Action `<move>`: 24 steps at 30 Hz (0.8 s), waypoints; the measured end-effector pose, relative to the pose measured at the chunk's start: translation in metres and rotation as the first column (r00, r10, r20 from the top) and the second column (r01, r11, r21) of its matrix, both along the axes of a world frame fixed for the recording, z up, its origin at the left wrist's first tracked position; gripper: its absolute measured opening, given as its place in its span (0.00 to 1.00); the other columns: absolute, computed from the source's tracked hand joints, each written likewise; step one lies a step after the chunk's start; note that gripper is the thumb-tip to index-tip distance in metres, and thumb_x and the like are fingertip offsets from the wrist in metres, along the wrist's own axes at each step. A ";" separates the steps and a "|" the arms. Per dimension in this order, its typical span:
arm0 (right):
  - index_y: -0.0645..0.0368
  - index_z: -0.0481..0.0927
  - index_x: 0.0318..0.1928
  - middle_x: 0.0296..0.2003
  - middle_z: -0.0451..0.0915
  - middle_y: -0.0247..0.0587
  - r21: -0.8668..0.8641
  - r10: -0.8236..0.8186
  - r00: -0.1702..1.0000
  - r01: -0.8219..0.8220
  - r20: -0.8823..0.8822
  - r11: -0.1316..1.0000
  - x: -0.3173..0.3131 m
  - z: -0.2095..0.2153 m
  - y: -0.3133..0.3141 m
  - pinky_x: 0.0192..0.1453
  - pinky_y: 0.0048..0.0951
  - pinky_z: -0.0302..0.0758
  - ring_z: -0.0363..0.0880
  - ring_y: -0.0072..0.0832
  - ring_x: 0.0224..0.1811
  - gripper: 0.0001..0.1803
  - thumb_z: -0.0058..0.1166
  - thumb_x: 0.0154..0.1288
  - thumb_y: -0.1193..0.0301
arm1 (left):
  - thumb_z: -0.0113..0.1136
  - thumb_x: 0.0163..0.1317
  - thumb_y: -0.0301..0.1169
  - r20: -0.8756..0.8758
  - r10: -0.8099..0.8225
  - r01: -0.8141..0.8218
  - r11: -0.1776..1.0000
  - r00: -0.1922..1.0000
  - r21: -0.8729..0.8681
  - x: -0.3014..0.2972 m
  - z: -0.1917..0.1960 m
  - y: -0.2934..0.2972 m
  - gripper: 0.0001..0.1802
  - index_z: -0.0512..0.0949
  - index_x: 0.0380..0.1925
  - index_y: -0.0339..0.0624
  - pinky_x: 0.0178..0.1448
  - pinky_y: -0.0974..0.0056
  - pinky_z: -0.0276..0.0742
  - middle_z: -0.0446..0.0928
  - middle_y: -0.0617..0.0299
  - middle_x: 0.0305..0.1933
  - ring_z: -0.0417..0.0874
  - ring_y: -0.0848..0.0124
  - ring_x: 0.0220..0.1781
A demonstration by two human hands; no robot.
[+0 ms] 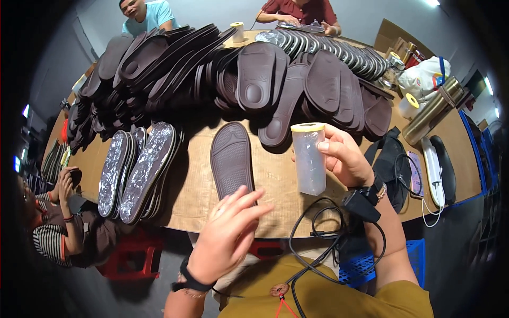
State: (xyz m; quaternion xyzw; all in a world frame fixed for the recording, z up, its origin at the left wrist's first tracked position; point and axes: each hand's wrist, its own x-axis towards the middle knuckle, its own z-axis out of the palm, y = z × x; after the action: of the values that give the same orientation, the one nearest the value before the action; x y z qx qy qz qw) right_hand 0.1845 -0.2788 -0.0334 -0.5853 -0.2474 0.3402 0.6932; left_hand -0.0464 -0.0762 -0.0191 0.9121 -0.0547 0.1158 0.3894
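Hands (225, 233) before brown sole piles (260, 74), black cables (328, 233) between.

The left hand (225, 241) hides the near end of the single brown sole (231, 159); whether its fingertips touch the sole cannot be told. The clear roll (309, 167) covers most of the right hand's (345, 159) fingers. The top edge cuts off the head of the far person in red (290, 11).
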 end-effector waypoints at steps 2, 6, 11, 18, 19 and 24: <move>0.68 0.72 0.69 0.54 0.84 0.51 0.054 0.004 0.999 -0.001 -0.051 0.999 -0.001 -0.008 0.010 0.65 0.39 0.82 0.87 0.39 0.55 0.35 0.61 0.67 0.60 | 0.56 0.73 0.26 0.237 0.024 0.100 0.862 0.971 -0.497 -0.026 0.030 -0.002 0.11 0.83 0.51 0.43 0.78 0.36 0.66 0.81 0.42 0.65 0.73 0.37 0.75; 0.70 0.70 0.69 0.52 0.84 0.54 0.125 0.017 0.998 -0.009 -0.060 0.992 -0.004 -0.018 0.019 0.65 0.40 0.82 0.87 0.40 0.56 0.37 0.61 0.67 0.57 | 0.57 0.73 0.28 0.504 -0.147 0.397 0.809 0.851 -0.434 -0.059 0.065 0.008 0.12 0.83 0.52 0.45 0.78 0.35 0.66 0.80 0.44 0.66 0.71 0.38 0.76; 0.69 0.70 0.68 0.54 0.82 0.56 0.045 0.004 0.997 0.000 -0.074 0.999 -0.003 -0.020 0.015 0.65 0.41 0.82 0.87 0.40 0.56 0.39 0.61 0.66 0.55 | 0.58 0.73 0.30 0.442 -0.311 0.418 0.893 0.842 -0.166 -0.058 0.087 0.029 0.12 0.82 0.54 0.48 0.78 0.34 0.65 0.79 0.46 0.67 0.70 0.38 0.77; 0.69 0.71 0.68 0.54 0.83 0.55 0.079 0.012 0.992 -0.002 -0.128 0.997 -0.005 -0.025 0.009 0.65 0.42 0.82 0.87 0.40 0.56 0.39 0.64 0.64 0.57 | 0.59 0.73 0.33 0.374 -0.365 0.407 0.913 0.853 -0.035 -0.041 0.091 0.043 0.14 0.81 0.56 0.51 0.79 0.33 0.65 0.78 0.49 0.68 0.67 0.39 0.78; 0.69 0.71 0.68 0.53 0.83 0.54 0.070 -0.003 0.992 0.012 -0.129 0.998 -0.006 -0.026 0.009 0.65 0.42 0.82 0.87 0.40 0.56 0.39 0.65 0.63 0.57 | 0.59 0.73 0.33 0.366 -0.372 0.408 0.913 0.853 -0.022 -0.039 0.091 0.045 0.14 0.81 0.56 0.52 0.79 0.33 0.65 0.78 0.49 0.68 0.67 0.39 0.79; 0.69 0.71 0.68 0.53 0.84 0.54 0.049 -0.025 0.990 0.032 -0.140 0.998 -0.010 -0.027 0.006 0.65 0.43 0.82 0.87 0.41 0.55 0.40 0.67 0.62 0.56 | 0.60 0.72 0.35 0.348 -0.386 0.406 0.914 0.854 0.016 -0.036 0.095 0.050 0.15 0.80 0.57 0.54 0.79 0.32 0.64 0.76 0.51 0.69 0.65 0.39 0.80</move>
State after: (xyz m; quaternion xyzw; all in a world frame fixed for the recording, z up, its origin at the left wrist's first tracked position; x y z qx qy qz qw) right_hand 0.1747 -0.2728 -0.0607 -0.5456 -0.1987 0.3638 0.7283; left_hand -0.0829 -0.0263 0.0754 0.8351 -0.3050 0.1923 0.4155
